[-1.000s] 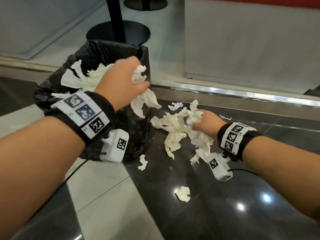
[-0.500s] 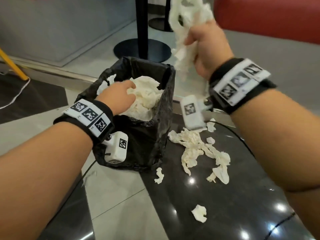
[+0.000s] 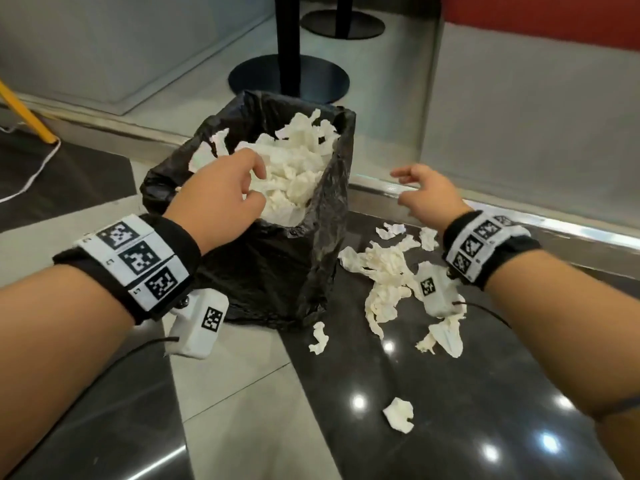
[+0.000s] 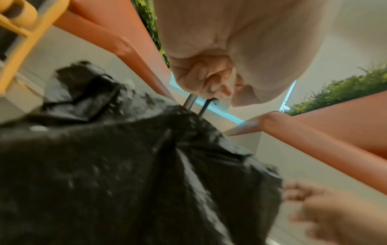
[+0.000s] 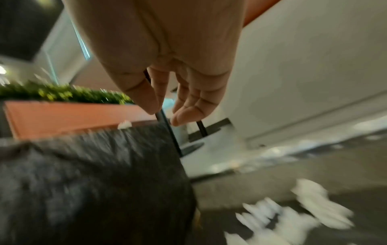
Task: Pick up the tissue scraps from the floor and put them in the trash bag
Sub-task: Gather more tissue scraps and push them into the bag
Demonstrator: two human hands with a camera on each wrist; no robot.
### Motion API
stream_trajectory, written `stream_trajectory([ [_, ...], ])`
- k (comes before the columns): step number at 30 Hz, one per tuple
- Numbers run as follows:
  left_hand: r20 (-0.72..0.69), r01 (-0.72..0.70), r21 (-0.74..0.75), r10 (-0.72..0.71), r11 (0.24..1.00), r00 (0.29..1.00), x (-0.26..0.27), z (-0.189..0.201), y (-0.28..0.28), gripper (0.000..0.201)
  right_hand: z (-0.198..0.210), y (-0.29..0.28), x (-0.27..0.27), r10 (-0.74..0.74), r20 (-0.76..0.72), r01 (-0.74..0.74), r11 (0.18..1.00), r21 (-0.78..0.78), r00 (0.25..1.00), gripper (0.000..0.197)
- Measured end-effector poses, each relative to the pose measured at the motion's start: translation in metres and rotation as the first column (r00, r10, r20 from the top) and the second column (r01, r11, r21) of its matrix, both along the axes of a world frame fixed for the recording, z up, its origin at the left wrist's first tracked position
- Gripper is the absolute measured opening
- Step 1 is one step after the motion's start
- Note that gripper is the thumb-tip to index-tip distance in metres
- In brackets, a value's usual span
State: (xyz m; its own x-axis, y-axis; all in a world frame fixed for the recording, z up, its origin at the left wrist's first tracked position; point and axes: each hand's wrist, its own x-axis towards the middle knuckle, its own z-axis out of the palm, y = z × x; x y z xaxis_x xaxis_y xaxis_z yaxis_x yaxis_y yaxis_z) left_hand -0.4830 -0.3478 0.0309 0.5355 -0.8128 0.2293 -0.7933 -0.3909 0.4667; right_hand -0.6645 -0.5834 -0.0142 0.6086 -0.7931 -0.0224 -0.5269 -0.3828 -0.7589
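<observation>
The black trash bag [image 3: 270, 258] stands open on the floor, heaped with white tissue [image 3: 298, 168]. My left hand [image 3: 258, 183] hovers over its near rim with fingers curled; in the left wrist view the fingers [image 4: 205, 79] are curled to the palm with nothing in them, above the bag [image 4: 125, 165]. My right hand [image 3: 398, 188] is empty to the right of the bag, with relaxed fingers [image 5: 188, 106]. A pile of tissue scraps [image 3: 384, 271] lies on the dark floor under it. Single scraps lie at the bag's foot [image 3: 318, 337] and nearer me [image 3: 398, 414].
A black post on a round base [image 3: 287, 77] stands behind the bag, with a second base [image 3: 343, 24] farther back. A metal floor strip [image 3: 554, 223] runs behind the scraps. A yellow pole [image 3: 24, 112] and white cable [image 3: 34, 171] lie at the left.
My right hand, which held a bunch of tissue high above the bag, has let it go and dropped, empty, to the bag's right. The heap in the bag has grown.
</observation>
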Motion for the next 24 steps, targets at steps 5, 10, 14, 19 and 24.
stream_trajectory([
  [5, -0.164, 0.112, -0.039, -0.117, 0.993, 0.98, -0.04, -0.016, -0.029, 0.014, -0.086, 0.005, -0.045, -0.032, -0.246, 0.094, 0.965, 0.243, 0.969, 0.038],
  [10, -0.04, 0.249, 0.081, -0.247, 0.965, 0.968, -0.095, -0.044, -0.057, 0.004, -0.131, 0.012, -0.064, -0.04, -0.554, 0.14, 0.98, 0.139, 0.832, 0.049],
  [14, -0.052, 0.304, 0.175, -0.3, 0.937, 0.953, -0.133, -0.099, -0.06, 0.005, -0.15, 0.018, -0.089, -0.042, -0.727, 0.095, 0.995, 0.032, 0.686, 0.068],
  [19, -0.35, 0.188, 0.732, 0.125, 0.655, 0.928, -0.159, -0.203, -0.025, 0.107, -0.171, 0.015, -0.115, 0.054, -0.813, 0.085, 0.988, 0.126, 0.58, 0.12],
  [24, -0.303, 0.28, 0.843, -0.024, 0.459, 0.953, -0.193, -0.244, 0.001, 0.125, -0.193, 0.03, -0.111, 0.074, -0.872, 0.007, 0.996, 0.089, 0.483, 0.119],
])
